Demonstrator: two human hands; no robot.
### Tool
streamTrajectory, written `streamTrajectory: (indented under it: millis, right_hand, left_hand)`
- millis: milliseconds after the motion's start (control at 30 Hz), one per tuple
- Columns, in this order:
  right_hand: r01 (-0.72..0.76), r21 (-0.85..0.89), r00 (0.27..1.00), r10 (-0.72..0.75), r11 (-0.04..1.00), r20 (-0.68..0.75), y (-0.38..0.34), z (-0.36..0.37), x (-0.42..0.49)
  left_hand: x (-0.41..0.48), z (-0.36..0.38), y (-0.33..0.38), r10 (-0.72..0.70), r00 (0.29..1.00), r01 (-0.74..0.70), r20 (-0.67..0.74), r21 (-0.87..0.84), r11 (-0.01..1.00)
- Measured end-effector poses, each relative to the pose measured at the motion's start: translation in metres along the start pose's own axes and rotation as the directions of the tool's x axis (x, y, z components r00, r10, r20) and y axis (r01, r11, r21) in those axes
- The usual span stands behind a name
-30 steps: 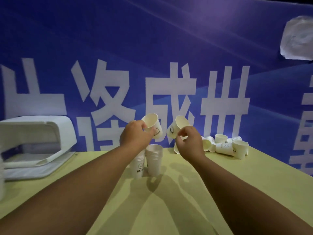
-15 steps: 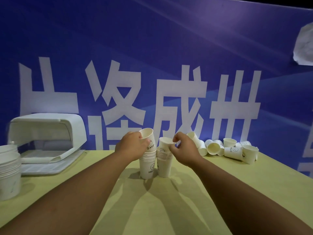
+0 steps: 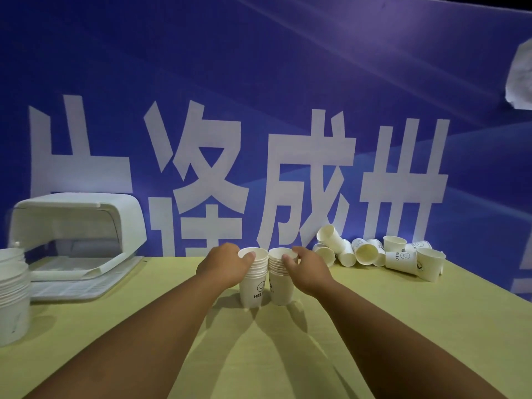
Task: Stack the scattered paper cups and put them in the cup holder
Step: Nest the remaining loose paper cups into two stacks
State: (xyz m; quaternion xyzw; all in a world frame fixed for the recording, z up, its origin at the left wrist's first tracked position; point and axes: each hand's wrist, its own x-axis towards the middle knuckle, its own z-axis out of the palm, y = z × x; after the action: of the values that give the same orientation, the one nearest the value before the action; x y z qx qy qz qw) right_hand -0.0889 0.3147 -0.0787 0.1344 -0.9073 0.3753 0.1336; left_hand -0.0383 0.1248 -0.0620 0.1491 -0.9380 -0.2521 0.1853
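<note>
Arms outstretched, left hand (image 3: 223, 267) grips left stack (image 3: 254, 290), right hand (image 3: 311, 269) grips right stack (image 3: 280, 290), fingers curled

Open across near yellow-green tabletop (image 3: 388, 326); blocked centre by two upright white paper-cup stacks (image 3: 280, 289), back right by tumbled white paper cups (image 3: 398, 259), left by white plastic holder (image 3: 77, 214).

Three cup stacks (image 3: 253, 286) (image 3: 280, 286) (image 3: 13, 298), one cup holder (image 3: 77, 214), two hands (image 3: 223, 264) (image 3: 309, 269).

body log | left forearm (image 3: 161, 326) showing bare from wrist to the frame's bottom edge | right forearm (image 3: 388, 326) showing bare likewise | both narrowing toward the wrists | left hand (image 3: 223, 264), right hand (image 3: 309, 267) showing uncovered | fingers (image 3: 286, 259) showing rounded tips
</note>
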Motion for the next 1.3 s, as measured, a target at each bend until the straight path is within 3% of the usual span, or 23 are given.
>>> streamTrajectory:
  millis: [100, 167, 233, 300, 433, 567, 667, 767, 867, 1067, 1300]
  right_hand:
    - [0.006, 0.026, 1.000, -0.006, 1.000, 0.022, 0.002, -0.002, 0.000]
    - [-0.003, 0.082, 0.999, 0.000, 0.997, 0.037, 0.007, -0.007, -0.001]
    - [-0.032, 0.110, 0.999, 0.029, 0.993, 0.025, 0.019, -0.017, -0.004]
    - [-0.071, 0.087, 0.997, 0.071, 0.994, 0.007, 0.040, -0.029, -0.007]
    - [-0.215, 0.003, 0.976, 0.215, 0.977, 0.041, 0.089, -0.054, -0.013]
    - [-0.289, -0.161, 0.950, 0.304, 0.944, 0.078, 0.140, -0.070, -0.024]
    - [-0.231, -0.363, 0.958, 0.277, 0.903, 0.078, 0.167, -0.072, -0.026]
    - [-0.196, -0.389, 0.957, 0.263, 0.900, 0.125, 0.178, -0.070, -0.011]
    - [-0.182, -0.403, 0.951, 0.265, 0.897, 0.160, 0.187, -0.065, 0.011]
    - [-0.201, -0.327, 0.952, 0.263, 0.923, 0.158, 0.206, -0.063, 0.060]
    - [-0.185, -0.347, 0.955, 0.252, 0.919, 0.157, 0.220, -0.054, 0.104]
  left_hand:
    - [-0.006, 0.002, 0.003, -0.014, 0.999, 0.016, -0.039, 0.031, 0.999]
    - [-0.015, 0.003, 0.008, 0.019, 0.987, -0.008, -0.158, 0.068, 0.998]
    - [-0.025, 0.004, 0.017, 0.115, 0.941, -0.107, -0.319, 0.043, 0.993]
    - [-0.036, 0.010, 0.030, 0.241, 0.894, -0.257, -0.378, 0.009, 0.966]
    - [-0.060, 0.040, 0.062, 0.395, 0.899, -0.411, -0.187, -0.055, 0.910]
    - [-0.070, 0.098, 0.086, 0.323, 0.942, -0.302, 0.088, -0.194, 0.933]
    - [-0.070, 0.148, 0.094, 0.287, 0.929, -0.273, 0.234, -0.089, 0.958]
    - [-0.060, 0.170, 0.106, 0.291, 0.929, -0.318, 0.228, 0.092, 0.944]
    - [-0.040, 0.181, 0.118, 0.267, 0.939, -0.304, 0.218, 0.159, 0.939]
    - [0.014, 0.214, 0.125, 0.220, 0.955, -0.251, 0.198, 0.143, 0.958]
    - [0.063, 0.240, 0.137, 0.251, 0.946, -0.284, 0.204, 0.153, 0.947]
